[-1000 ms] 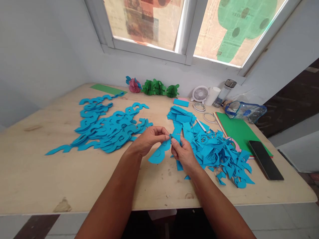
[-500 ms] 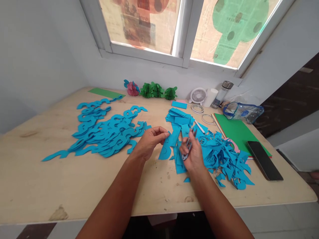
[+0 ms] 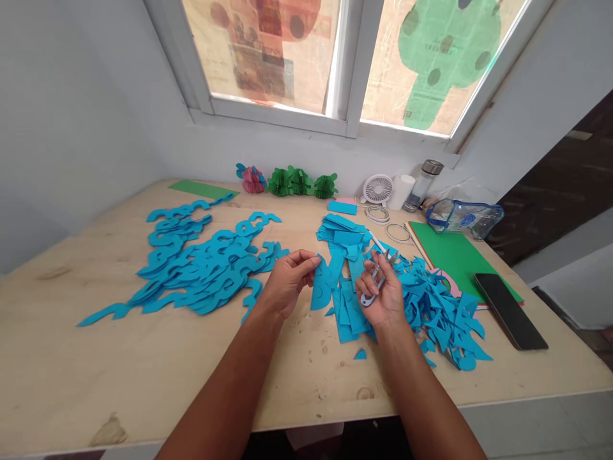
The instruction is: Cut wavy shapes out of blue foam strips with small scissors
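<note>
My left hand (image 3: pixel 287 281) pinches a blue paper piece (image 3: pixel 322 285) by its upper edge, holding it upright above the wooden table (image 3: pixel 71 358). My right hand (image 3: pixel 380 291) is closed around small snips (image 3: pixel 376 282), their blades pointing up and away. It hovers over a heap of blue paper offcuts (image 3: pixel 431 306). To the left lies a spread pile of curly blue cut-out shapes (image 3: pixel 205 259). A stack of uncut blue strips (image 3: pixel 342 231) sits just beyond my hands.
Green sheets (image 3: pixel 453 255) and a black phone (image 3: pixel 510 310) lie at the right. Tape rings (image 3: pixel 380 214), a small white fan (image 3: pixel 377 190), a bottle (image 3: pixel 421 185), a clear pouch (image 3: pixel 464 216) and paper honeycomb decorations (image 3: pixel 297 182) line the back wall.
My right hand has drawn away from the blue piece and turned the snips upward. The left hand has lifted the piece upright.
</note>
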Action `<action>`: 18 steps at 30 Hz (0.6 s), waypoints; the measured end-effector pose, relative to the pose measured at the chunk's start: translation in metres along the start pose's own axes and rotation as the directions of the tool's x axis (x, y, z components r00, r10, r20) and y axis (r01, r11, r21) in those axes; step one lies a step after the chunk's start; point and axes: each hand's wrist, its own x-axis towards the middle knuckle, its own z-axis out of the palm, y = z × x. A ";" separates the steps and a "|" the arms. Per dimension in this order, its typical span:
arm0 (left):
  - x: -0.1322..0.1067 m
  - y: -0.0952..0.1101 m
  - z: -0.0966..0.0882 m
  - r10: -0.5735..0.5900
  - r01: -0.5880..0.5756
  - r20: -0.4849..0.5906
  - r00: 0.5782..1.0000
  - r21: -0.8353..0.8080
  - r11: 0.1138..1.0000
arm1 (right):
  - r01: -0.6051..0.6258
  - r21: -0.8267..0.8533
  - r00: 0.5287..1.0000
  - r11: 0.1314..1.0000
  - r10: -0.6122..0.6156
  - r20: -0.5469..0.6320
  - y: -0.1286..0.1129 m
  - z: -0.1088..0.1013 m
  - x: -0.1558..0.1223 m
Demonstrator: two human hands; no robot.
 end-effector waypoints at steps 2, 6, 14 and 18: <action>0.000 0.000 0.001 -0.007 0.007 -0.009 1.000 -0.016 1.000 | -0.038 -0.042 0.999 0.998 0.038 -0.008 0.004 0.002 -0.002; 0.001 -0.002 0.002 -0.002 -0.002 -0.054 0.999 -0.066 0.998 | -0.110 -0.315 0.986 0.943 0.145 0.089 0.018 0.012 -0.010; 0.000 -0.005 0.008 0.007 -0.015 -0.073 0.997 -0.101 0.995 | 0.079 -0.629 0.992 0.773 0.002 0.127 0.029 0.012 -0.013; -0.002 -0.006 0.010 0.031 -0.030 -0.037 0.999 0.022 0.999 | 0.122 -0.674 0.992 0.729 -0.076 0.098 0.030 0.009 -0.010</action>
